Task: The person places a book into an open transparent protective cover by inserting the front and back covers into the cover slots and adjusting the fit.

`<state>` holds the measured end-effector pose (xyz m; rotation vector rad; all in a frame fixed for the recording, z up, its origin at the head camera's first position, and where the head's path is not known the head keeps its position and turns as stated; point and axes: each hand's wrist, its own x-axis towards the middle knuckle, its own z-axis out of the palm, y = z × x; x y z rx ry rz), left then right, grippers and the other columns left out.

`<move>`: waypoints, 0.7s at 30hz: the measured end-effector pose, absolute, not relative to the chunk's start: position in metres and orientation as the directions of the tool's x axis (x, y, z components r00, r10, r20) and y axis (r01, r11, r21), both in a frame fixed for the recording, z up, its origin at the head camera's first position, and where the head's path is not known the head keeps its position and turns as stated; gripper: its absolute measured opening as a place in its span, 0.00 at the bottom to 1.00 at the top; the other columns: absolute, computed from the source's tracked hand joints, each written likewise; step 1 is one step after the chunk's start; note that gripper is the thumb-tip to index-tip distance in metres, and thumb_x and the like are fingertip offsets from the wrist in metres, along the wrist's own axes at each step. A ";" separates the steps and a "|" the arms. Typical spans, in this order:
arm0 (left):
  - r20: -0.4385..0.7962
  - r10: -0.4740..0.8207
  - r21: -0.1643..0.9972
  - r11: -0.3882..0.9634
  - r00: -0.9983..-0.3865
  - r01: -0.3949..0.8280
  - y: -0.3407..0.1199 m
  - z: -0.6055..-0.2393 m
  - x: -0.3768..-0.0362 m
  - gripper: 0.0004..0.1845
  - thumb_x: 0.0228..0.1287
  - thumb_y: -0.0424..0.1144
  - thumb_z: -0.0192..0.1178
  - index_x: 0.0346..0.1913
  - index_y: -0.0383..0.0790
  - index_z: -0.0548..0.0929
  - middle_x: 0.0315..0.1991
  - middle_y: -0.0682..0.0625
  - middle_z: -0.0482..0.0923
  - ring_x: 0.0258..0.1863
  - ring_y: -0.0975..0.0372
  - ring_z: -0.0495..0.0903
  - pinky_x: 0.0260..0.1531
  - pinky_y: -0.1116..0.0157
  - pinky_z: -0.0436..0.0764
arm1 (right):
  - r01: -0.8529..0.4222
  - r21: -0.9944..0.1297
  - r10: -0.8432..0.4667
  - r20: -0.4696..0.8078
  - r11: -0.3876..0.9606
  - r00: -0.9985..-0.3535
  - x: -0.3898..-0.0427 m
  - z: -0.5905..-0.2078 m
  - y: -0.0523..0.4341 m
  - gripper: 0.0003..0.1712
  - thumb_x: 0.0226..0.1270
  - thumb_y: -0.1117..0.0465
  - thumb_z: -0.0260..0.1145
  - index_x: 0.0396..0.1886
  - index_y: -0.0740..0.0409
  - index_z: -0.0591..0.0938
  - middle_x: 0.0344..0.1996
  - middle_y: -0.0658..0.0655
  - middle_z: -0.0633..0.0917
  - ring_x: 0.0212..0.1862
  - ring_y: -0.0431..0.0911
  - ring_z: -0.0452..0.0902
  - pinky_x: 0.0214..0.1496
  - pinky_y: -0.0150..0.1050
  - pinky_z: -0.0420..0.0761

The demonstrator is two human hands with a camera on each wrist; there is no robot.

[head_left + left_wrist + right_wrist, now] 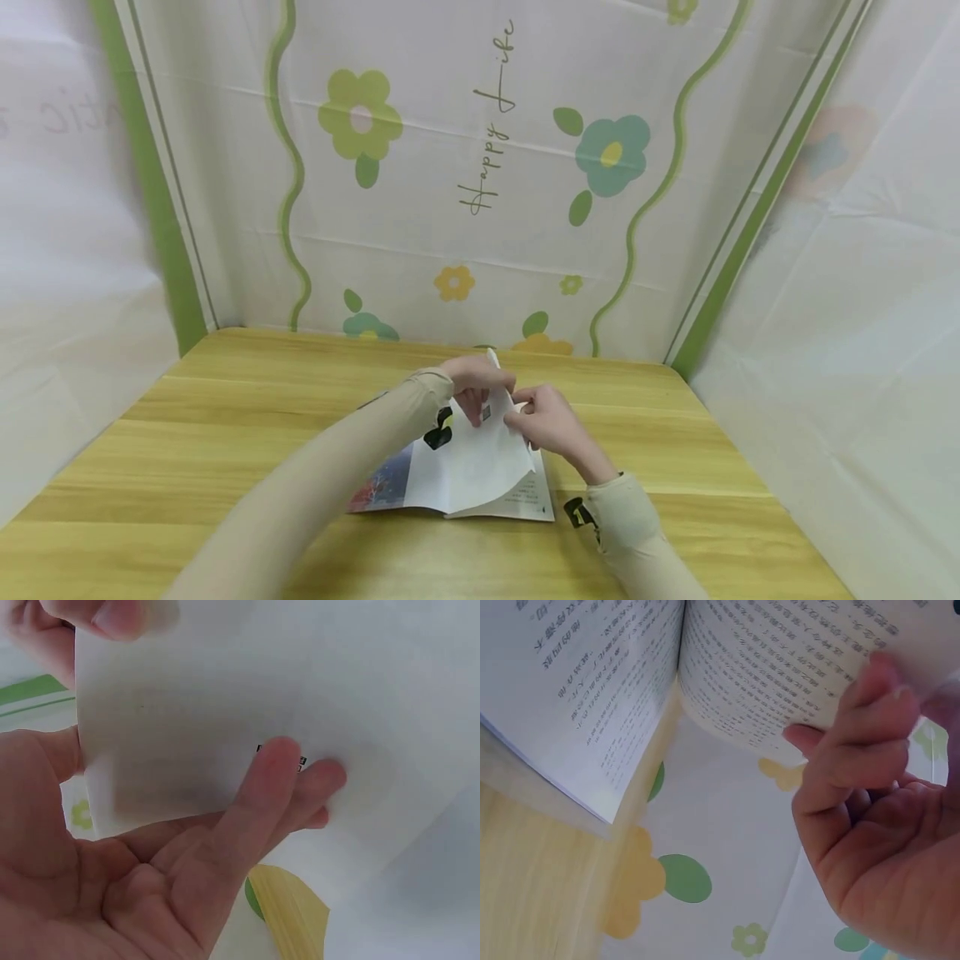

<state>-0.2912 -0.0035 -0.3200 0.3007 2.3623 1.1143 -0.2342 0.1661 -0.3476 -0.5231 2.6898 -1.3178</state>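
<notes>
An open book (547,498) lies on the wooden table, with a dark blue and red picture on its left part. One book page (491,467) is lifted off the right side; its nearly blank face, with a small black printed code, shows in the left wrist view. My left hand (480,379) reaches over the top of this page and holds it, thumb behind and fingers in front. At the page's right edge, my right hand (551,421) pinches it. In the right wrist view the right fingers (870,742) touch the page's printed side, and its thumb is mostly hidden.
The wooden table (247,433) spreads around the book. Behind it hangs a white curtain (420,208) with flowers and lettering, and pale sheets (847,350) close off both sides. Black straps (438,429) sit at both wrists.
</notes>
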 end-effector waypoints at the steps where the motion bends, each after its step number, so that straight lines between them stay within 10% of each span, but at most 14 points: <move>1: -0.347 0.416 0.778 0.628 -0.841 -0.010 -0.005 -0.320 -0.291 0.23 0.63 0.47 0.54 0.43 0.26 0.82 0.39 0.29 0.80 0.31 0.44 0.86 0.38 0.52 0.85 | -0.255 -0.790 -0.355 0.050 0.557 -0.933 -0.234 -0.347 0.167 0.17 0.60 0.67 0.62 0.48 0.68 0.84 0.08 0.52 0.71 0.11 0.42 0.65 0.13 0.31 0.67; 9: -0.357 0.509 0.860 0.506 -0.783 -0.063 -0.025 -0.319 -0.292 0.18 0.66 0.38 0.47 0.37 0.25 0.81 0.31 0.32 0.79 0.22 0.53 0.82 0.44 0.49 0.83 | -0.195 -0.801 -0.348 -0.018 0.566 -0.937 -0.240 -0.347 0.173 0.29 0.70 0.38 0.59 0.39 0.60 0.86 0.22 0.58 0.81 0.21 0.48 0.75 0.21 0.39 0.76; 15: -0.359 0.552 0.901 0.415 -0.753 -0.126 -0.050 -0.320 -0.301 0.19 0.69 0.38 0.46 0.43 0.22 0.79 0.34 0.32 0.84 0.28 0.51 0.86 0.46 0.48 0.82 | -0.112 -0.745 -0.243 -0.069 0.658 -0.968 -0.241 -0.352 0.177 0.20 0.70 0.48 0.64 0.36 0.64 0.84 0.30 0.60 0.82 0.30 0.48 0.75 0.32 0.45 0.80; 21: -0.338 0.587 0.922 0.364 -0.736 -0.133 -0.070 -0.323 -0.307 0.21 0.71 0.38 0.42 0.49 0.21 0.75 0.36 0.32 0.83 0.32 0.48 0.86 0.45 0.47 0.82 | -0.024 -0.684 -0.158 -0.134 0.729 -0.978 -0.239 -0.359 0.179 0.26 0.65 0.54 0.68 0.15 0.55 0.64 0.14 0.48 0.63 0.18 0.40 0.54 0.19 0.31 0.56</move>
